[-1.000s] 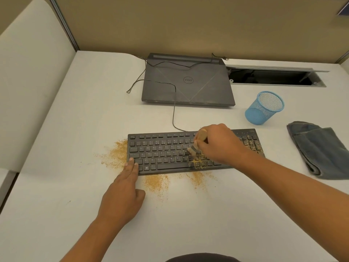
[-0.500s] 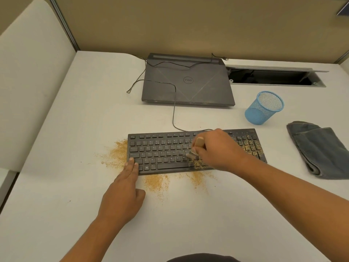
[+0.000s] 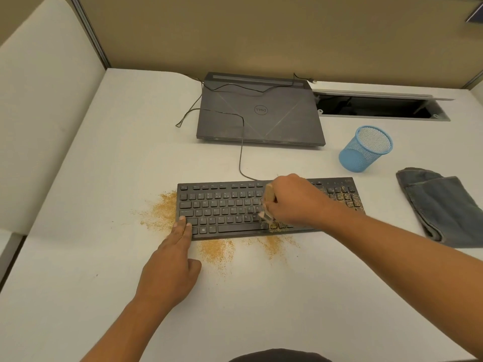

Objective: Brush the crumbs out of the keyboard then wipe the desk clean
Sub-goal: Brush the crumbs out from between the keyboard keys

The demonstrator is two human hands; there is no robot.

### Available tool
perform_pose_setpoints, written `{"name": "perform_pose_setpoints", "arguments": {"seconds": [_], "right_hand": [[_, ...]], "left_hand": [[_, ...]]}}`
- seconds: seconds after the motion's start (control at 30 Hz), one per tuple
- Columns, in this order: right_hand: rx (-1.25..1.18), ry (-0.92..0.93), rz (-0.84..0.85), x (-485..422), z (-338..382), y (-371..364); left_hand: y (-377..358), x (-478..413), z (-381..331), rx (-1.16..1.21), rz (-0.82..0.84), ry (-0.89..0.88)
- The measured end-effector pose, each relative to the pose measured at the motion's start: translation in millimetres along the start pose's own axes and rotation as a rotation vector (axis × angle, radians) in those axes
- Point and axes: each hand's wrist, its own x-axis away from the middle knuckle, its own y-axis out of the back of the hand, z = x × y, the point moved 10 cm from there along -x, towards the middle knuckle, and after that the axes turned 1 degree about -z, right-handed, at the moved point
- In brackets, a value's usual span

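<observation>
The right hand (image 3: 292, 201) is closed around a small wooden-handled brush (image 3: 268, 202), its bristles down on the middle keys of the black keyboard (image 3: 224, 210) that lies flat on the white desk (image 3: 130, 158), while the left hand (image 3: 170, 267) lies with fingers straight and together on the keyboard's near left corner. Crumbs (image 3: 217, 250) lie along the front edge and left end (more cling to the right-hand keys). The keyboard looks light, stiff and apt to slide, so pinning that corner seems wise; the soft grey cloth (image 3: 444, 205) waits well apart on the right.

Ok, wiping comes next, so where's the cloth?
The cloth lies on the desk's right edge, right of the keyboard, just in front of the blue mesh cup.
</observation>
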Motion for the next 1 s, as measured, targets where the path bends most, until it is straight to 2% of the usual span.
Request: {"name": "perform_pose_setpoints", "arguments": {"seconds": [0.07, 0.17, 0.33, 0.5, 0.63, 0.77, 0.9, 1.0], "right_hand": [[0.003, 0.007, -0.006, 3, 0, 0], [-0.097, 0.022, -0.099, 3, 2, 10], [-0.032, 0.030, 0.034, 6, 1, -7], [-0.142, 0.019, -0.172, 13, -2, 10], [-0.116, -0.047, -0.126, 18, -11, -9], [-0.212, -0.087, -0.259, 22, -13, 4], [-0.102, -0.055, -0.110, 22, -4, -7], [-0.075, 0.004, -0.136, 21, 8, 4]], "left_hand": [[0, 0, 0, -0.002, -0.001, -0.002], [-1, 0, 0, 0.000, 0.004, -0.003], [1, 0, 0, -0.003, 0.002, -0.001], [1, 2, -1, 0.016, -0.005, 0.009], [3, 2, -2, 0.004, -0.011, -0.001], [3, 1, -3, 0.004, -0.010, 0.003], [3, 1, -3, 0.000, -0.006, 0.005], [4, 2, -3, 0.000, -0.008, 0.006]]}}
